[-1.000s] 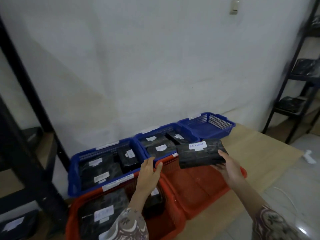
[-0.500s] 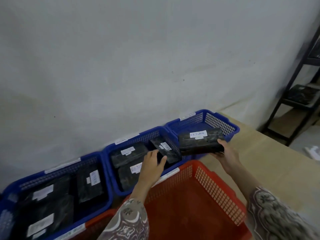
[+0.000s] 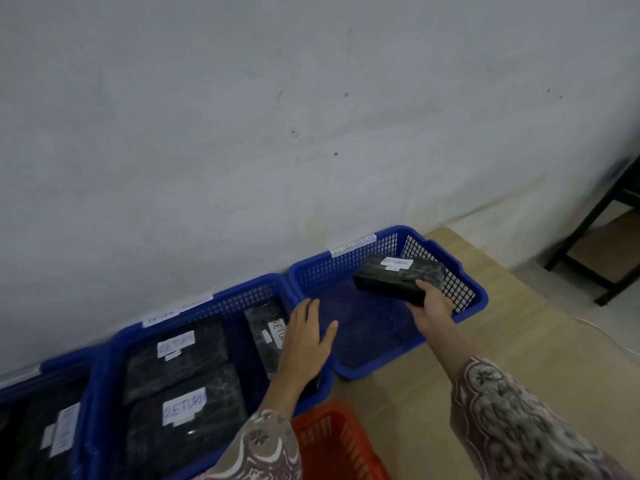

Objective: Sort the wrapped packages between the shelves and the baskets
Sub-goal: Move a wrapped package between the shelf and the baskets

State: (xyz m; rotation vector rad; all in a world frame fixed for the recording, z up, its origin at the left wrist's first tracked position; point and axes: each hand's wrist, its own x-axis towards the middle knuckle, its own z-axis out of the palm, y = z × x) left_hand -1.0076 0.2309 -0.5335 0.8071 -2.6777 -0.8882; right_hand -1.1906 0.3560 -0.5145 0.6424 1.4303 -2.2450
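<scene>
Label strip on the right blue basket (image 3: 471,299) rim was blurred, unreadable. Right hand (image 3: 431,303) gripped the black wrapped package (image 3: 398,278) by its near right end, fingers beneath hidden. Package hung above the basket's right half, long axis left-right, slightly tilted, white "RETURN" label up, glossy wrap. Left hand (image 3: 304,344) held nothing, fingers straight, over the middle blue basket (image 3: 242,299) right rim.

My light wooden table (image 3: 502,344) runs along the wall. Three blue baskets sit on it in a row: one at twelve o'clock (image 3: 474,299), one at nine (image 3: 104,368), one at the far left edge (image 3: 20,382). A red basket (image 3: 332,441) sits at six.
</scene>
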